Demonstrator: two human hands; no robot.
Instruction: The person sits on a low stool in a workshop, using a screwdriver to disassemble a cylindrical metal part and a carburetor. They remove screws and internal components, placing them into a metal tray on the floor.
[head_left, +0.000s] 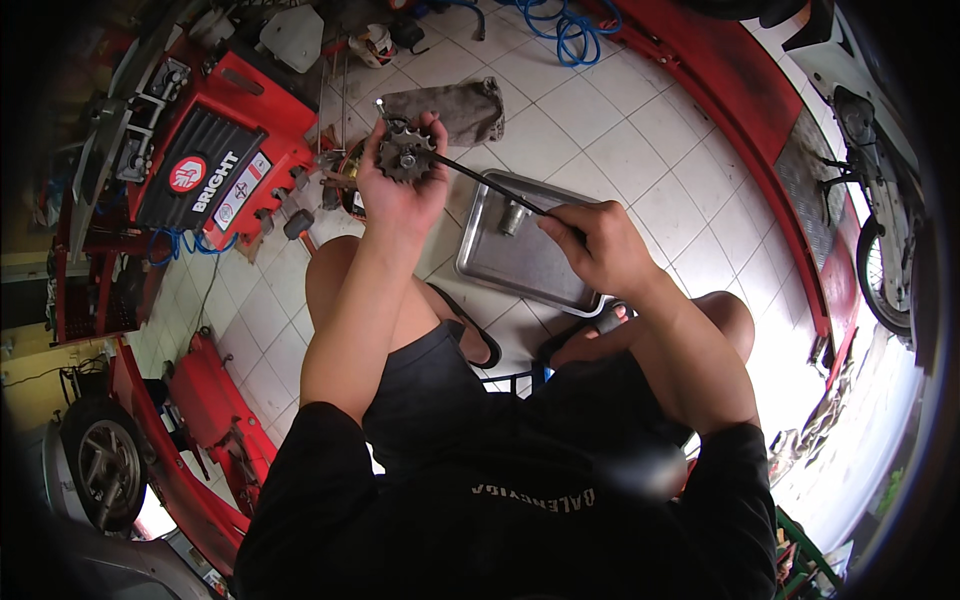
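Note:
My left hand (405, 185) is raised with fingers wrapped round a dark toothed metal sprocket (405, 148) with a nut or shaft at its centre. A small shiny bolt-like piece (380, 106) sticks up beside it. My right hand (595, 245) grips a long thin black rod (485, 183), whose far end reaches the sprocket in my left hand; the exact contact is too small to tell. Beneath the rod, a silver cylindrical part (515, 218) is in a rectangular metal tray (474, 246) on the tiled floor, between my bent legs.
A grey rag (460, 110) lies beyond the sprocket. A red machine (260, 100) and a red-headed tool (300, 226) are at left, red lift rails (730, 120) at right with a motorbike (860, 200). Blue hose (565, 30) coils at top; a wheel (100, 460) stands lower left.

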